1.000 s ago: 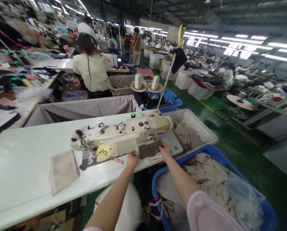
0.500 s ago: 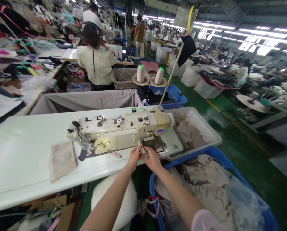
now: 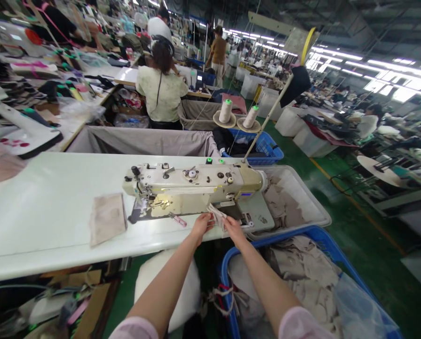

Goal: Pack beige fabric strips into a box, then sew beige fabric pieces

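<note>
My left hand and my right hand meet at the front edge of the white sewing table, both pinched on a small folded piece of beige fabric. The piece stands up between my fingers, just in front of the cream sewing machine. A flat stack of beige fabric pieces lies on the table to the left of the machine's needle end.
A blue bin of beige cut pieces stands at my right. A white tub with more pieces sits behind it. Two thread cones rise behind the machine. A person in a pale top sits ahead with their back to me.
A second ago my hands lay apart on a flat piece by the machine. They came together, folding it up, and now both pinch it; the camera view swung left.
</note>
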